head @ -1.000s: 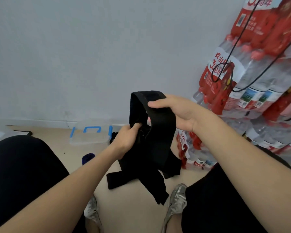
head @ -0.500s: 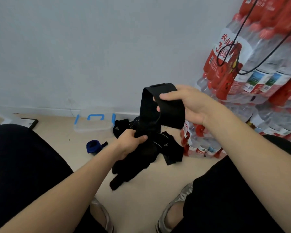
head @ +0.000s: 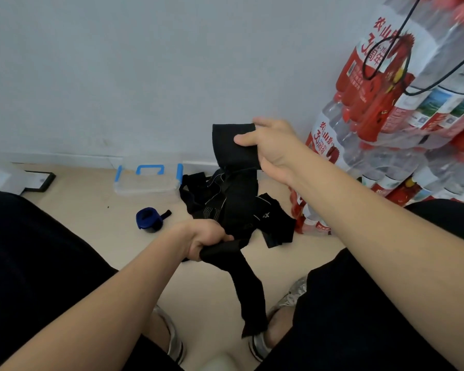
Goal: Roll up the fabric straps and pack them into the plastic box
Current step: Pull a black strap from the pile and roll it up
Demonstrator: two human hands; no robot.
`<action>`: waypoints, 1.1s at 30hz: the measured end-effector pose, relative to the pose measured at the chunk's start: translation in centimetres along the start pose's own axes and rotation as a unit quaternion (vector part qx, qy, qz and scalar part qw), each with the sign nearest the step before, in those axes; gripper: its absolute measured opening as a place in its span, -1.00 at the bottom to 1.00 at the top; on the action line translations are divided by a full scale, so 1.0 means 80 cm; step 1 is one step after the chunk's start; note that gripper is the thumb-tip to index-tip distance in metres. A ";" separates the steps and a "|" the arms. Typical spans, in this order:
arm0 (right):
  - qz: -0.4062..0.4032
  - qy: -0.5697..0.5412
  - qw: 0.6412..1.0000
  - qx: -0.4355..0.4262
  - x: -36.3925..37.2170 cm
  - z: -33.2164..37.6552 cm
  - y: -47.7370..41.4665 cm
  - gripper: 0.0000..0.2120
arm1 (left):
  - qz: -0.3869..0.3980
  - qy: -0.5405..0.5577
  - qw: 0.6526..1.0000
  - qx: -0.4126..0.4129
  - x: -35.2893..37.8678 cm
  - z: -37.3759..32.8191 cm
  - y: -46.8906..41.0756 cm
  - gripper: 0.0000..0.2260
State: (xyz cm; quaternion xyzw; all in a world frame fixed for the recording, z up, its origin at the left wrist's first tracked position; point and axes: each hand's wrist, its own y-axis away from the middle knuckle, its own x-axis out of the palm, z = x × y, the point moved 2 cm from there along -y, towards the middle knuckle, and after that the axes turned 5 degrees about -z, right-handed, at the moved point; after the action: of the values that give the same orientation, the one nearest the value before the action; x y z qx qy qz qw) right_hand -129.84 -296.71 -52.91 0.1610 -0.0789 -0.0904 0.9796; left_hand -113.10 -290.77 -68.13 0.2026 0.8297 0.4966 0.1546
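Observation:
A wide black fabric strap [head: 236, 204] stretches between both hands above the floor. My right hand [head: 273, 145] pinches its upper end, thumb on the near face. My left hand [head: 206, 238] grips the strap lower down, and a loose tail hangs from it toward my shoes. A heap of other black straps [head: 273, 220] lies on the floor behind. The clear plastic box [head: 148, 180] with blue clips stands by the wall, left of the heap. A rolled blue strap [head: 148, 219] lies on the floor in front of the box.
Stacked shrink-wrapped packs of water bottles [head: 402, 124] fill the right side, with a black cable hanging across them. A flat white object with a black edge [head: 24, 180] lies at far left by the wall. My knees and shoes frame the beige floor.
My left hand has slid down the strap toward me, pulling it out longer. My right hand has kept hold of the upper end, and a loose tail now hangs below the left hand.

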 end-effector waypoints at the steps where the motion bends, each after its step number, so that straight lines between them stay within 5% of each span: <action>1: -0.011 -0.003 1.000 0.003 0.000 -0.004 -0.004 -0.23 | -0.003 -0.001 1.000 -0.008 0.000 0.004 -0.008 -0.84; 5: -0.034 0.103 0.994 -0.021 -0.002 -0.017 -0.020 -0.30 | -0.057 0.012 0.998 0.019 -0.008 0.014 -0.047 -0.83; 12: -0.035 0.090 0.995 0.002 -0.003 -0.026 -0.039 -0.87 | -0.160 -0.103 0.966 0.177 -0.026 0.016 -0.104 -0.75; 19: 0.107 0.054 0.993 0.001 0.003 -0.021 -0.034 -0.65 | -0.292 -0.276 0.890 0.215 -0.043 0.009 -0.127 -0.81; 23: 0.104 0.050 0.992 -0.050 0.005 -0.020 -0.033 -0.59 | -0.311 -0.174 0.909 0.217 -0.055 0.006 -0.140 -0.86; 29: 0.055 0.206 0.961 -0.177 0.014 -0.014 -0.047 -0.60 | -0.248 -0.018 0.938 0.243 -0.077 -0.001 -0.142 -0.62; 33: 0.051 0.262 0.938 -0.222 0.027 -0.015 -0.062 -0.57 | -0.234 0.210 0.925 0.215 -0.093 -0.041 -0.103 -0.75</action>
State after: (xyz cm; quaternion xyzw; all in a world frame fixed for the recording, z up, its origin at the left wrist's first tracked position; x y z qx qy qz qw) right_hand -128.31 -301.41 -55.37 -0.0470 0.1944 -0.0102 0.9797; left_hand -109.63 -300.41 -73.55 -0.0779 0.9538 0.2874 0.0412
